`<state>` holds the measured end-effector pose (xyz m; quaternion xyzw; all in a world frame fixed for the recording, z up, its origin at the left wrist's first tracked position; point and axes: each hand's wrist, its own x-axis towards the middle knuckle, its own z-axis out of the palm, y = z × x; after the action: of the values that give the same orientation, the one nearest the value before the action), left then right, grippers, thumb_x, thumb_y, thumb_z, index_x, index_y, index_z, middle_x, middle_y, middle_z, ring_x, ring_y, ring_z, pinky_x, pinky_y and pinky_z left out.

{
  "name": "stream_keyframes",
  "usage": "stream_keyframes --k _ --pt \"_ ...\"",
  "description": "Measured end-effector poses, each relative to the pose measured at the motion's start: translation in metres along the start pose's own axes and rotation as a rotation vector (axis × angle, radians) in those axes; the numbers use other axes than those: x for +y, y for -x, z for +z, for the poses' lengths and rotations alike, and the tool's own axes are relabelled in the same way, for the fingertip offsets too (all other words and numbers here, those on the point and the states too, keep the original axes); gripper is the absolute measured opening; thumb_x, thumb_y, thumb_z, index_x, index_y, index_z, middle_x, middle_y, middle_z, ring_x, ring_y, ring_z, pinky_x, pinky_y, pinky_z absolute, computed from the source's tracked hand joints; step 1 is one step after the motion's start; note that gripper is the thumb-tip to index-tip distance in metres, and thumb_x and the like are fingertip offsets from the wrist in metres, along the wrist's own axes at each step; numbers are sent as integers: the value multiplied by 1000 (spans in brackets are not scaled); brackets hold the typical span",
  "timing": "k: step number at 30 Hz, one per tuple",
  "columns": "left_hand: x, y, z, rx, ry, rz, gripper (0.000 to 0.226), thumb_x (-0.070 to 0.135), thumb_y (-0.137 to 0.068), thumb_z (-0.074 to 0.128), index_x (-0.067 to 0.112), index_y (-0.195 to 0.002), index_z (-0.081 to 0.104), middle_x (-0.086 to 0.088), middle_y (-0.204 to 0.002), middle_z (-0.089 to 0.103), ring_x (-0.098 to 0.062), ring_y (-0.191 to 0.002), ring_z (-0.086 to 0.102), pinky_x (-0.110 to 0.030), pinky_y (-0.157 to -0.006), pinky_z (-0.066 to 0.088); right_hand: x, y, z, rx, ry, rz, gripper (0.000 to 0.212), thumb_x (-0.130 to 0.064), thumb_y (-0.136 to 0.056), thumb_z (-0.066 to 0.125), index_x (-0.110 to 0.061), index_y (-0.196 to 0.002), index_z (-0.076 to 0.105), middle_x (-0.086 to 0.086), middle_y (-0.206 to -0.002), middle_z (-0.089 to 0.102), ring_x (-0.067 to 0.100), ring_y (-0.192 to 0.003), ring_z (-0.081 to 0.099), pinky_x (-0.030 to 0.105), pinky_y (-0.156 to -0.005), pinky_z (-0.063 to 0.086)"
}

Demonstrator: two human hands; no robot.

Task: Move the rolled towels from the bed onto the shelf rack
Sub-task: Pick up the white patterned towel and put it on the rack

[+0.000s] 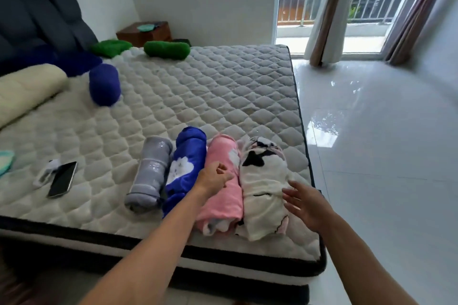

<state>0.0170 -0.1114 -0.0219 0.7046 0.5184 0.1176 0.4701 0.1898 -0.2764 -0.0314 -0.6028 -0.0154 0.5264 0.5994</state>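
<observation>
Four rolled towels side by side near mattress (198, 96) front edge. Left hand (215, 177) loosely curled on pink towel (223, 195), not gripping. Right hand (306, 203) spread open beside white towel (265, 188).
</observation>
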Motion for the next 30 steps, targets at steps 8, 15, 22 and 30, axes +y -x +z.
stream_keyframes --k 8,15,22,30 --pt "23 -85 7 -136 -8 57 18 22 -87 64 15 -102 58 -2 -85 61 -19 -74 60 -25 -61 47 -11 -49 8 135 -22 1 30 -22 -93 56 -5 -117 56 13 -107 60 23 -95 59 33 -76 49" --pt "26 -118 40 -267 -59 29 28 24 -82 70 14 -103 55 -10 -101 65 -25 -90 62 -39 -82 52 0 -59 -6 228 32 32 21 -21 -91 57 -7 -107 60 12 -97 63 23 -89 59 34 -72 49" --pt "16 -159 83 -254 -215 1 74 28 -74 76 6 -135 41 -13 -142 47 -29 -130 44 -32 -106 38 42 -79 -19 317 203 229 8 -28 -90 60 -21 -88 58 10 -113 57 22 -96 58 45 -83 46" --pt "23 -229 122 -169 -316 -62 115 58 -63 76 16 -149 12 -21 -149 31 -38 -139 30 -45 -116 28 82 -128 -6 252 31 383 62 -59 -82 58 -14 -124 51 6 -95 62 21 -75 61 32 -51 54"
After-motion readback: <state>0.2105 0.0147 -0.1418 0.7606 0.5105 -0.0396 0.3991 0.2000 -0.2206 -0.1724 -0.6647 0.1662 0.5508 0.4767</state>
